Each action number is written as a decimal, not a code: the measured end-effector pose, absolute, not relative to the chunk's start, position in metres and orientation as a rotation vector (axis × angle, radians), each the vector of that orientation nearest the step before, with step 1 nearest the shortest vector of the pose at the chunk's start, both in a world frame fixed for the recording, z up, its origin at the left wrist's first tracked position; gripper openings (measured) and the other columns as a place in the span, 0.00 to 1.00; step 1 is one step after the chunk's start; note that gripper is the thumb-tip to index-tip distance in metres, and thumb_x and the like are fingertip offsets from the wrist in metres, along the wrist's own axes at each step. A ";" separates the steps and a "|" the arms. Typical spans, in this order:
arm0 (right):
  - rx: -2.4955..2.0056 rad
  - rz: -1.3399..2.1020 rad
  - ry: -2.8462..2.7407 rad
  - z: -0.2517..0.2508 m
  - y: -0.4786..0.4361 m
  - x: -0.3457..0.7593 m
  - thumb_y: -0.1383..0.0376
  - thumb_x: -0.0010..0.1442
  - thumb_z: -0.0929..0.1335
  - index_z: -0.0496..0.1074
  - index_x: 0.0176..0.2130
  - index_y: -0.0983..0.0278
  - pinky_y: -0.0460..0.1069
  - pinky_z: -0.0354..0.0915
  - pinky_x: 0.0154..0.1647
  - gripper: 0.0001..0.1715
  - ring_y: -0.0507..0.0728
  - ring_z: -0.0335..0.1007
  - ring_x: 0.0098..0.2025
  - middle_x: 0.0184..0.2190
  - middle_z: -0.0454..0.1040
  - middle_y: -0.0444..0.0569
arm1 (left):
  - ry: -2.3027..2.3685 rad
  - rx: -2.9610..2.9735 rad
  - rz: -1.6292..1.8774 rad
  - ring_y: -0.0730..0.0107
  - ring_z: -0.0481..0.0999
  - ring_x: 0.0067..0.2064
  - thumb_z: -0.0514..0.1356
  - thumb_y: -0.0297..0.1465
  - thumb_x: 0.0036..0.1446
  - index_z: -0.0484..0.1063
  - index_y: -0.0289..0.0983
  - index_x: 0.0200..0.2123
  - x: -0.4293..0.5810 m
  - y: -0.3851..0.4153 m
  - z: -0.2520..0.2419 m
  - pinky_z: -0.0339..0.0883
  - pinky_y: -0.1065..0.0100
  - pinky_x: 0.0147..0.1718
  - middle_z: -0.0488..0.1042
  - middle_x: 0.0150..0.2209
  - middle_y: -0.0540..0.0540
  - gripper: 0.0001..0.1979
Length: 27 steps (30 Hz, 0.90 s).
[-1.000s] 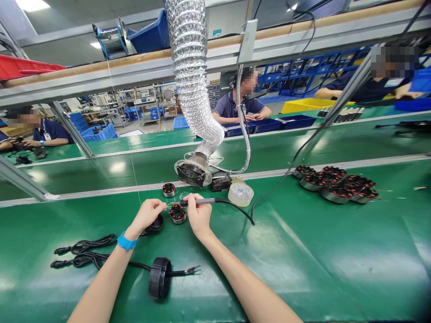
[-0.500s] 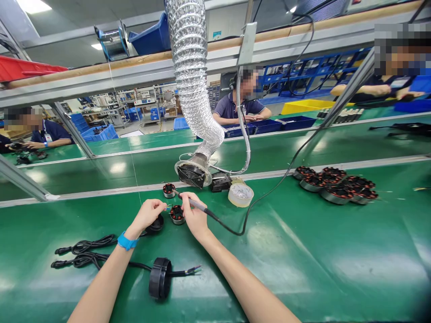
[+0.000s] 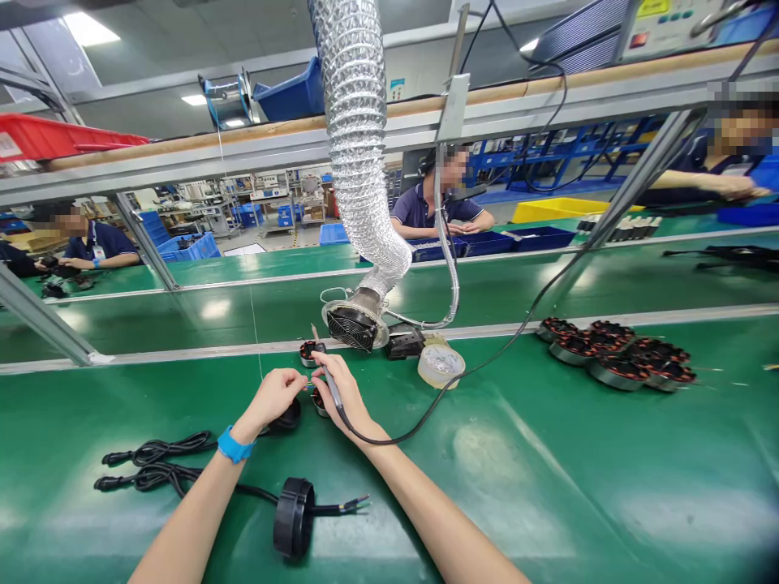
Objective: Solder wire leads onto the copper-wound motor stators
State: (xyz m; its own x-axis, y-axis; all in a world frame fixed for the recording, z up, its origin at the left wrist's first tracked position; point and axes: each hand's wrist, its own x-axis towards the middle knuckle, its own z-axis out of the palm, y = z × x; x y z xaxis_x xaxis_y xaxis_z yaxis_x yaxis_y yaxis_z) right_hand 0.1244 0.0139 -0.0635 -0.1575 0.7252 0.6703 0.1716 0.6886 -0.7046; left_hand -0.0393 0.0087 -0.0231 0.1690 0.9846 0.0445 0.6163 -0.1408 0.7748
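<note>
My left hand (image 3: 277, 403), with a blue band at the wrist, pinches thin wire ends just above a motor stator (image 3: 320, 404) with dark windings. In my right hand (image 3: 344, 395) is a soldering iron (image 3: 332, 384), its tip pointing up and away. The right thumb and fingertip also come close to the wires; whether they touch them is too small to tell. Behind the iron stands a second stator (image 3: 307, 354). A round black cap (image 3: 290, 417) lies partly hidden below my left hand. Nearer to me sits another black cap (image 3: 294, 519) with a cable through it, its wire ends bare.
A fan on a silver duct (image 3: 356, 320) hangs beyond my hands, beside a tape roll (image 3: 441, 367). Several stators (image 3: 614, 357) are grouped at right. Coiled black cables (image 3: 158, 462) lie at left. Thin wire runs down from a spool (image 3: 225, 104). Co-workers sit across the bench.
The soldering iron has swung from pointing at the far stator to pointing upward. My right fingertips have come closer to my left hand at the wires. The view has tilted up slightly.
</note>
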 end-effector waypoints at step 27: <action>-0.789 0.502 -1.741 -0.064 0.000 0.125 0.75 0.60 0.61 0.65 0.53 0.59 0.49 0.69 0.42 0.23 0.54 0.70 0.38 0.40 0.66 0.49 | 1.372 1.868 0.542 0.70 0.61 0.27 0.57 0.46 0.52 0.71 0.34 0.28 -0.046 0.009 -0.005 0.53 0.69 0.28 0.66 0.23 0.51 0.18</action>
State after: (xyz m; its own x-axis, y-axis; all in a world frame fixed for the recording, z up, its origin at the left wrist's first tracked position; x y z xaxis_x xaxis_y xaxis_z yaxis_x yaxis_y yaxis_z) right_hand 0.1249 -0.0002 -0.0639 -0.1724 0.7236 0.6684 0.2571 0.6881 -0.6785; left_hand -0.0458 0.0089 -0.0055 0.3377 0.9370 -0.0896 0.6227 -0.1510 0.7677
